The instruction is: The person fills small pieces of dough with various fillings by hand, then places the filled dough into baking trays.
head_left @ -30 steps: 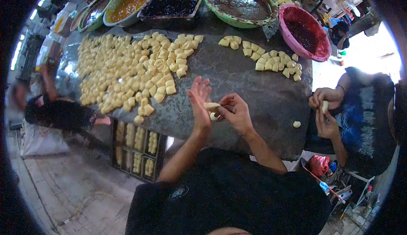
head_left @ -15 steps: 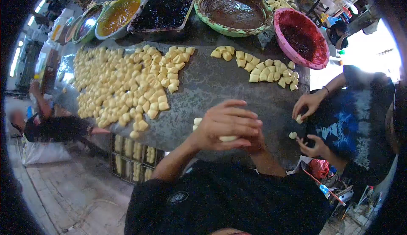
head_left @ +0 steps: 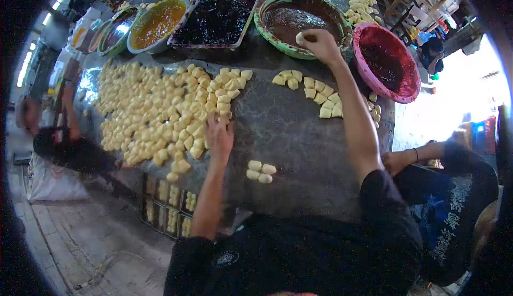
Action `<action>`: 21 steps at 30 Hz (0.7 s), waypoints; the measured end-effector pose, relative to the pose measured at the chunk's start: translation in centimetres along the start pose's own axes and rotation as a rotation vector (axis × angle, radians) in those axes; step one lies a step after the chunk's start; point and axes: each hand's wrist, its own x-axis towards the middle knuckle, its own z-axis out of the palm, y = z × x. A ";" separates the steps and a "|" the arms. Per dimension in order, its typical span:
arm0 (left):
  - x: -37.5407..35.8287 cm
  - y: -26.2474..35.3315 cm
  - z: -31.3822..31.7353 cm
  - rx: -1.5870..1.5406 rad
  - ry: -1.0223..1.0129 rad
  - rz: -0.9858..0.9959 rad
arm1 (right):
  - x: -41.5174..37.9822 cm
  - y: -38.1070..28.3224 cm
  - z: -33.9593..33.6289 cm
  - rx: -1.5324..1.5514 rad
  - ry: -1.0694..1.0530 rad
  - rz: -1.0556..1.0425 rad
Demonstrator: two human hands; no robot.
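Caption: Both hands at separate stations on the counter (head_left: 288, 135).
Detail: The right hand (head_left: 322, 46) grasps a pale dough piece (head_left: 300, 38) in pinched fingers at the near side of the green bowl (head_left: 279, 44), apparently so the brown paste (head_left: 291, 15) is in reach. The left hand (head_left: 218, 138) has fingers extended onto the dough pile (head_left: 155, 114) at its right edge; whether they grip is unclear. Four rolls (head_left: 253, 174) sit grouped, likely for easy access. The right forearm (head_left: 357, 117) hides part of the right-hand dough row (head_left: 324, 97); a co-worker's fingers are obscured.
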 end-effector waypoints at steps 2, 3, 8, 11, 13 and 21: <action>-0.9 -1.6 0.2 -0.184 0.020 -0.031 | 4.0 2.4 1.3 -0.272 -0.174 0.023; -1.0 -2.0 0.2 -0.279 0.028 -0.050 | 5.4 3.4 2.1 -0.351 -0.272 0.012; -0.7 0.5 -6.1 -0.644 0.249 -0.144 | 9.6 4.7 4.0 -0.388 -0.738 0.039; -0.8 2.0 -9.8 -1.338 0.430 -0.475 | 8.6 3.0 2.1 -0.187 -0.750 0.110; -0.6 1.6 -11.5 -1.884 0.306 -0.604 | 7.8 2.0 0.7 -0.070 -0.696 0.144; -2.9 3.6 -16.5 -1.725 -0.086 -0.383 | -4.1 -11.2 -0.5 0.879 -0.685 0.031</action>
